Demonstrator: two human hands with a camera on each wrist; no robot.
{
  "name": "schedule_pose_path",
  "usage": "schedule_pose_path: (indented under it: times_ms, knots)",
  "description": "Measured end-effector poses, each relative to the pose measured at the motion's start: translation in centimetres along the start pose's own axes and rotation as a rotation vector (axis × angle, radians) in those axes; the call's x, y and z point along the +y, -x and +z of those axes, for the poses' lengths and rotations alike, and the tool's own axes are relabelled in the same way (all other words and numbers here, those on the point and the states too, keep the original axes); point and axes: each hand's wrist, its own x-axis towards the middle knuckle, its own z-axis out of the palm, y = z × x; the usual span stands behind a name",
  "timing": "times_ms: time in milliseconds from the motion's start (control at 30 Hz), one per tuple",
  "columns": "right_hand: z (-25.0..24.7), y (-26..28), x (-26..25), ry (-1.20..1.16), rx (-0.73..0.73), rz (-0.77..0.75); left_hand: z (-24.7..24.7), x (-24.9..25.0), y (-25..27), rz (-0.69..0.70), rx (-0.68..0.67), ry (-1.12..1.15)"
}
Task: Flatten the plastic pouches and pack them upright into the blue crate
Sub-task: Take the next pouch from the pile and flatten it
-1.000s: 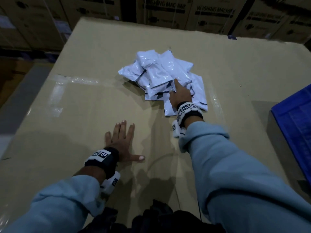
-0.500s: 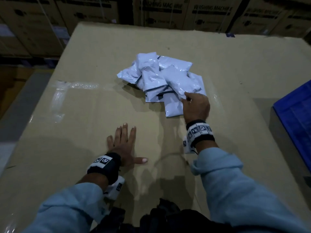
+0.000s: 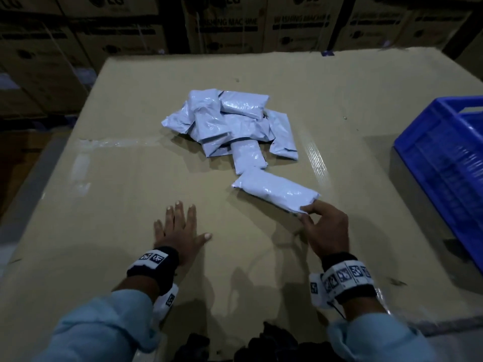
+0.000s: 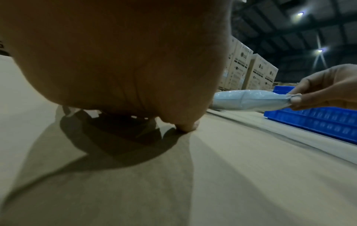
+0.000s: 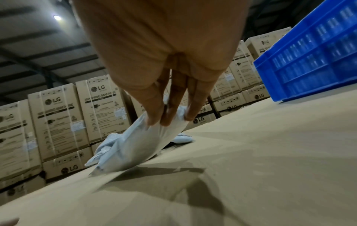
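Your right hand (image 3: 325,231) has pulled one pouch (image 3: 274,190) from the pile (image 3: 230,121), pinching its corner; left hand (image 3: 177,231) lies flat, so press it flat next.

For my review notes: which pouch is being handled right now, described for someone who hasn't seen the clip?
On the cardboard surface, look between the pouch pile and the blue crate. The pouch lies alone nearer the person, its corner pinched by the right hand.
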Motion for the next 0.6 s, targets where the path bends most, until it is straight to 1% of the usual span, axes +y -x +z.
schedule_pose_path:
  times_ms: [100,167,233,300,367,400,467,533,600]
  knots:
    - [-1.5,1.6,1.5,-0.019,-0.093,-0.052,0.2,1.1,1.0,-0.042,0.068,0.059]
    - [-2.2,2.9,1.9,-0.036,-0.144,-0.058,-0.4,2.0,1.6,-0.065,0.140,0.186]
    - [-3.2,4.6,2.1,-0.060,-0.190,-0.061,-0.7,3.2,2.4,-0.085,0.171,0.315]
    - [-4.0,6.0,2.0,-0.088,-0.248,-0.078,-0.1,4.5,2.8,-0.037,0.175,0.409]
    - [-4.5,7.0,1.8,-0.092,-0.312,-0.136,1.0,6.2,3.6,0.075,0.221,0.476]
    - [-4.6,7.6,1.7,-0.087,-0.347,-0.170,1.8,7.0,4.0,0.132,0.241,0.471]
    - [-4.8,8.7,1.8,-0.082,-0.424,-0.211,3.0,8.9,5.4,0.218,0.261,0.387]
    - [-5.0,9.6,2.5,-0.039,-0.511,-0.177,4.0,10.4,7.0,0.290,0.304,0.263]
    - [-5.0,10.0,2.8,0.101,-0.614,-0.133,5.0,10.8,8.4,0.308,0.351,0.157]
